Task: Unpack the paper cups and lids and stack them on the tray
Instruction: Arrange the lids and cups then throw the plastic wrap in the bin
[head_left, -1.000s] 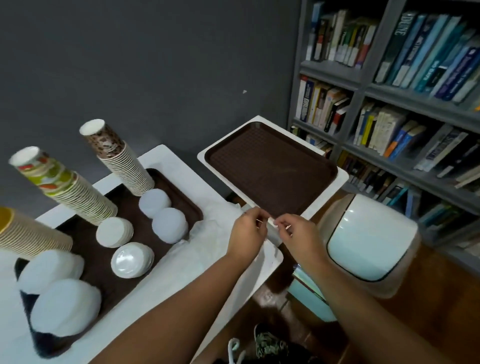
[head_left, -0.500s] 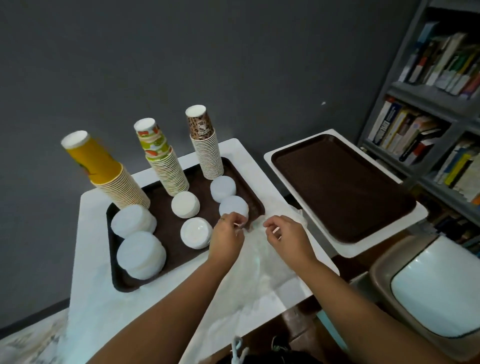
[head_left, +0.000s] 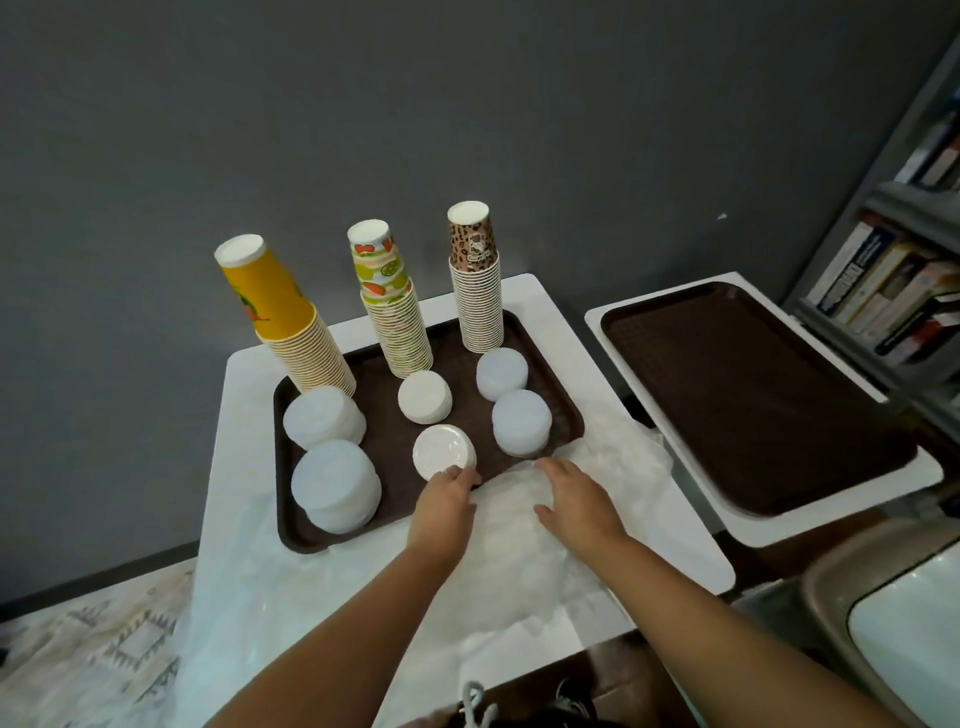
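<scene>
A brown tray (head_left: 284, 525) on the white table holds three upside-down cup stacks: yellow (head_left: 283, 317), fruit-patterned (head_left: 392, 317) and leopard-patterned (head_left: 475, 296). Several white lid stacks stand in front of them, among them one (head_left: 444, 452) by my left hand. Crumpled clear plastic wrap (head_left: 519, 551) lies over the tray's near right corner and the table. My left hand (head_left: 444, 501) has its fingers curled on the wrap's edge, just below that lid stack. My right hand (head_left: 576, 499) rests on the wrap with its fingers stretched out.
A second brown tray (head_left: 753, 410) lies bare on a white table to the right. A bin with a pale lid (head_left: 893, 629) stands at the lower right. Bookshelves (head_left: 904, 280) fill the right edge. More plastic (head_left: 234, 613) hangs off the table's left front.
My view swung left from the bare tray to the loaded tray. Both hands moved left with the plastic wrap and now lie on it at the tray's near right corner.
</scene>
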